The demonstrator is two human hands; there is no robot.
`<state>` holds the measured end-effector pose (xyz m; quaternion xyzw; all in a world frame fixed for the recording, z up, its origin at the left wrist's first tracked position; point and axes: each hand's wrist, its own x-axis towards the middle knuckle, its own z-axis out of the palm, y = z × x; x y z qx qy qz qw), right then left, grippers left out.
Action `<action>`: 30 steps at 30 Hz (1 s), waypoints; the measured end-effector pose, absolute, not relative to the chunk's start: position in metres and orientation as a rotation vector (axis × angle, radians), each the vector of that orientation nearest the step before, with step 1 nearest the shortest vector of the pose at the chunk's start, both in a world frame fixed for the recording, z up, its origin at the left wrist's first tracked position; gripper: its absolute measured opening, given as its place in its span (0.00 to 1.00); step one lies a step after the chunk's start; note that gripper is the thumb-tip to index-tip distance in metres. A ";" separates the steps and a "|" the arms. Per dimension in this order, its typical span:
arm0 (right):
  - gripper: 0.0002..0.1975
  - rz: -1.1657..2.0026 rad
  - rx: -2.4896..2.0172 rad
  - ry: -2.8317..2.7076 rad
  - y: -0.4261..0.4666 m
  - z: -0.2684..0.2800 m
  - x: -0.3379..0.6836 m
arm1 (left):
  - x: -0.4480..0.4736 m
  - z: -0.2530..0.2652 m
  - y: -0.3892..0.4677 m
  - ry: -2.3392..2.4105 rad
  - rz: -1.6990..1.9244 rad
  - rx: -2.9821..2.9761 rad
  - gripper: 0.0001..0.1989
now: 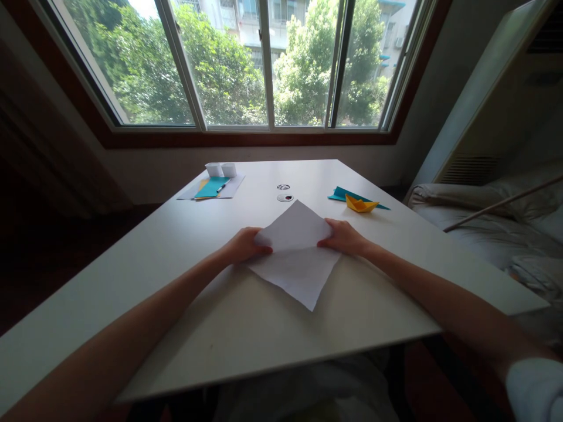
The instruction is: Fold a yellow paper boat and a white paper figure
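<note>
A square sheet of white paper [297,258] is turned corner-up over the white table, one corner pointing away from me and another towards me. A faint crease runs across its middle. My left hand [248,245] pinches its left side, thumb on top and fingers beneath. On the opposite side my right hand [345,237] grips the paper the same way, with the thumb on the upper face. The fingers under the sheet are hidden.
The white table [176,328] reaches towards the window. At its back left, two white paper boxes [221,170] stand by blue paper [212,187] and a pen [223,187]. On the right sit a yellow paper boat [361,204] and a folded blue paper [341,193]. Round discs [285,198] lie mid-table.
</note>
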<state>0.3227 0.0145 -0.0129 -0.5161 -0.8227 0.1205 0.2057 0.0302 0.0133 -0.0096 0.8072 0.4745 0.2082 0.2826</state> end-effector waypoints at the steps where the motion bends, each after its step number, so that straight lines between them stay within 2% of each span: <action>1: 0.20 0.353 -1.425 -2.302 0.014 -0.013 0.324 | 0.030 -0.009 0.013 1.260 0.548 2.172 0.13; 7: 0.30 0.510 -1.319 -2.296 0.014 -0.009 0.337 | 0.019 -0.006 0.014 1.109 0.436 2.186 0.12; 9: 0.25 0.544 -1.234 -2.342 0.015 -0.011 0.341 | 0.015 -0.007 0.015 1.101 0.388 2.229 0.11; 12: 0.10 0.490 -1.146 -2.414 0.018 -0.014 0.343 | 0.012 -0.010 0.019 1.130 0.392 2.357 0.11; 15: 0.07 0.427 -1.044 -2.468 0.018 -0.015 0.342 | 0.012 -0.012 0.021 1.127 0.475 2.464 0.11; 18: 0.10 0.339 -0.885 -2.575 0.016 -0.012 0.342 | 0.013 -0.009 0.018 1.082 0.449 2.542 0.10; 20: 0.13 0.273 -0.848 -2.648 0.013 -0.008 0.342 | 0.013 -0.004 0.014 1.013 0.346 2.579 0.13; 25: 0.20 0.228 -0.920 -2.828 0.002 0.003 0.345 | 0.010 0.012 -0.002 0.950 0.093 2.638 0.21; 30: 0.29 0.158 -1.027 -2.912 -0.007 0.008 0.346 | 0.015 0.025 -0.023 1.063 -0.084 2.715 0.24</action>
